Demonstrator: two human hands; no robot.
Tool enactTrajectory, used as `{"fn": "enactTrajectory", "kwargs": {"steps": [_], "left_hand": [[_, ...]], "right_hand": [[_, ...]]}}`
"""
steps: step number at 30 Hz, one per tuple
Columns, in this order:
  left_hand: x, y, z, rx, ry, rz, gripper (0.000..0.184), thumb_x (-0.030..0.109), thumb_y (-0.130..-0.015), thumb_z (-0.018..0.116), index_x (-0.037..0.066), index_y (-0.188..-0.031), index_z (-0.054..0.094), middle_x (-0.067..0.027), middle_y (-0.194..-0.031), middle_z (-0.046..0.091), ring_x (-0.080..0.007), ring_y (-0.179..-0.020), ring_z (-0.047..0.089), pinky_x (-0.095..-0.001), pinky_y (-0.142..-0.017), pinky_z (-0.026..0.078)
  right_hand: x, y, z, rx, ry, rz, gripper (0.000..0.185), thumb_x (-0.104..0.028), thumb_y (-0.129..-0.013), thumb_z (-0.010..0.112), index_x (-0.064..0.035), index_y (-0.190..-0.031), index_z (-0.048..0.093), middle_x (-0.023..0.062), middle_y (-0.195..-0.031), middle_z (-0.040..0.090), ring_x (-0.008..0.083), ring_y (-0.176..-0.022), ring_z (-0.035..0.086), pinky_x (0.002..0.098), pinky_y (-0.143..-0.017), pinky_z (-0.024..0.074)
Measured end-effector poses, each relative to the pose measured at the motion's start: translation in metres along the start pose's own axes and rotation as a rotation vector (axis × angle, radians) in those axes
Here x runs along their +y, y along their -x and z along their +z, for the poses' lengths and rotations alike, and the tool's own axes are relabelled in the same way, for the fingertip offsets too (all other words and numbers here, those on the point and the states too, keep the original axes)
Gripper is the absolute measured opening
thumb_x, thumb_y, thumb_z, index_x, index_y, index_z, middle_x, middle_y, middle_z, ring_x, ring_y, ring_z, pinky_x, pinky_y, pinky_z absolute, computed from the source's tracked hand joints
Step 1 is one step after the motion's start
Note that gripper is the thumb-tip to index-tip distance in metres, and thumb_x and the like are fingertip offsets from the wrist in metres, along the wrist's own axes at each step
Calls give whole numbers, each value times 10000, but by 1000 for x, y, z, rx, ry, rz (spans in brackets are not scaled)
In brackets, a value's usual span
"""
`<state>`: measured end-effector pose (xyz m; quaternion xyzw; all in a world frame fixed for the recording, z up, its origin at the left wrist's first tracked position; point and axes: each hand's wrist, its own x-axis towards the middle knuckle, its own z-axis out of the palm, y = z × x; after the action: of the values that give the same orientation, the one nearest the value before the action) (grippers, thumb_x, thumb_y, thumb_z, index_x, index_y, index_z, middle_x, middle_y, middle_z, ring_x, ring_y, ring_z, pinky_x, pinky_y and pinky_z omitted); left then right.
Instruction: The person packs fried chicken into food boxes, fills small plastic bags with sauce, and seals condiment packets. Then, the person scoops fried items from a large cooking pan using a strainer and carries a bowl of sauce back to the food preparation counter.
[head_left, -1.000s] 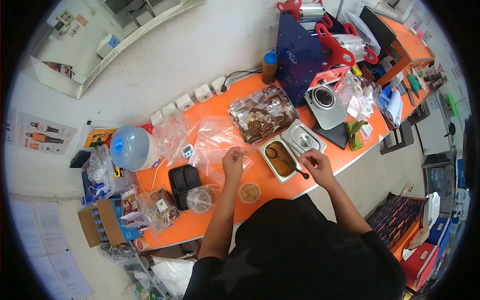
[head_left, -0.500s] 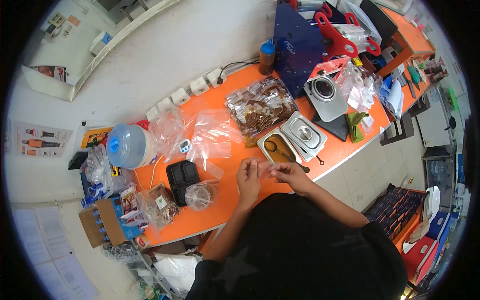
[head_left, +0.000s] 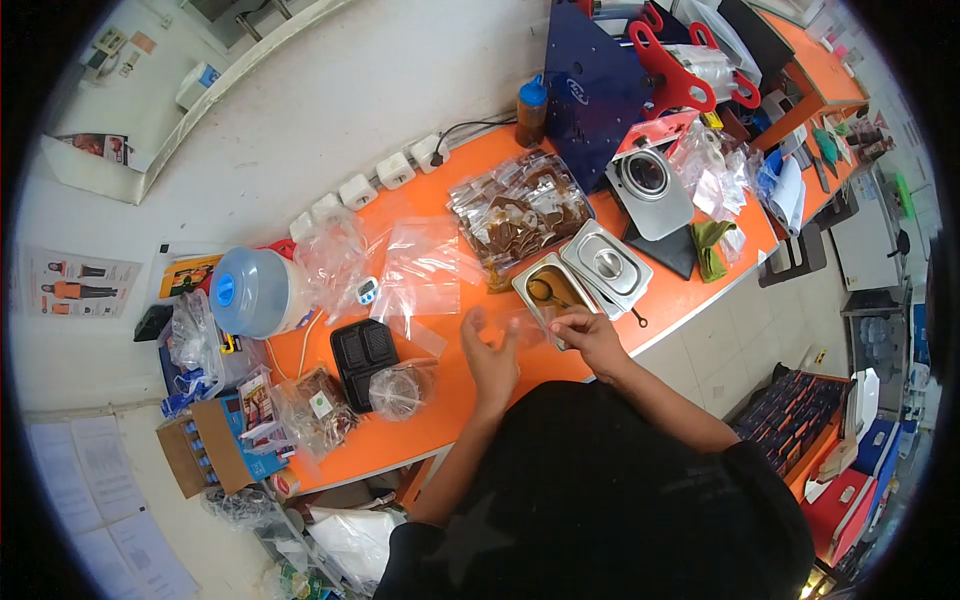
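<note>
though curved, left hand (head_left: 491, 370) wide

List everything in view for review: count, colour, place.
table: one, orange, centre
steel pan: one, silver, table's near edge
ladle: one, dark, in pan
lid: one, silver, beside pan
sachets: many, brown, behind pan
squeeze bottle: one, brown, by wall
machine: one, blue and red, back right
flat bags: several, clear, left of sachets
timer: one, white, beside bags
compartment tray: one, black, table left
round container: one, clear, beside tray
cloth: one, green, table right
lidded tub: one, blue-topped, far left
distant clutter: uncountable, mixed, right
left grip: one, bare, open, over table
right grip: one, bare, at pan, apparently pinching clear film
</note>
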<state>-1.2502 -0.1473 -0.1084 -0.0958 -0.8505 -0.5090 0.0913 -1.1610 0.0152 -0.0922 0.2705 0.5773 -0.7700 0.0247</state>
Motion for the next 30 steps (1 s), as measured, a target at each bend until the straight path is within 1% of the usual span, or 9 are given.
{"fn": "enactTrajectory", "kwargs": {"steps": [1, 4, 6, 8, 13, 16, 18, 24, 30], "left_hand": [[15, -6, -7, -3, -1, 0, 329, 232, -949, 709, -22, -1138, 618, -85, -985, 684, -164, -824, 636, -265, -705, 495], [38, -11, -18, 38, -330, 390, 346, 229, -917, 741, 6, -1163, 643, -44, -964, 691, -157, -875, 654, -277, -723, 517], [27, 2, -12, -542, 239, -87, 300, 224, -926, 733, 5, -1126, 688, -61, -937, 709, -142, -838, 661, -272, -714, 521], [35, 5, -11, -581, 284, -173, 287, 224, -933, 728, 0, -1111, 706, -66, -915, 718, -138, -816, 666, -266, -711, 521], [30, 5, -10, -665, 341, -308, 285, 228, -964, 694, -14, -1109, 733, -69, -867, 737, -126, -806, 687, -259, -743, 536], [21, 4, -7, -741, 438, -377, 297, 195, -987, 664, -52, -1146, 705, -82, -926, 733, -105, -809, 678, -252, -752, 549], [18, 6, -5, -755, 691, -493, 298, 200, -1034, 584, -51, -1132, 711, -84, -1016, 726, -129, -921, 685, -278, -865, 576], [13, 7, -7, -775, 665, -502, 285, 166, -1041, 563, -66, -1123, 705, -104, -1050, 711, -155, -951, 684, -304, -903, 585], [17, 8, -10, -727, 665, -491, 230, 100, -1024, 567, -66, -1093, 711, -113, -1019, 707, -166, -936, 688, -318, -902, 589]], "right_hand": [[2, 0, 0, 57, 69, -101, 186, -158, -932, 722, 19, -986, 739, 21, -996, 595, 101, -805, 580, 257, -708, 477], [-10, 6, 6, 131, 187, -218, 162, -117, -905, 742, 36, -960, 741, 24, -990, 555, 112, -796, 568, 259, -686, 464], [-6, 7, 7, 143, 235, -229, 154, -106, -888, 755, 32, -955, 742, 26, -981, 544, 121, -803, 568, 257, -675, 458], [13, -1, 3, 125, 391, -402, 161, -116, -861, 773, 25, -924, 724, 44, -975, 540, 134, -802, 572, 259, -654, 454], [-3, 6, 7, 117, 502, -407, 179, -123, -845, 783, 19, -874, 680, 59, -980, 538, 137, -767, 555, 266, -637, 448], [-4, 6, 5, 99, 495, -399, 166, -112, -853, 775, 16, -865, 670, 57, -983, 536, 133, -745, 540, 269, -634, 445], [-6, 6, 3, 84, 471, -372, 157, -106, -856, 773, 14, -871, 673, 57, -984, 534, 133, -745, 537, 270, -634, 444], [-8, 8, 2, 19, 511, -367, 159, -109, -867, 772, 13, -887, 673, 54, -991, 515, 120, -777, 559, 248, -658, 464], [1, 4, 2, -37, 224, -321, 171, -133, -890, 762, 8, -897, 666, 44, -1029, 516, 90, -814, 576, 245, -674, 490]]}}
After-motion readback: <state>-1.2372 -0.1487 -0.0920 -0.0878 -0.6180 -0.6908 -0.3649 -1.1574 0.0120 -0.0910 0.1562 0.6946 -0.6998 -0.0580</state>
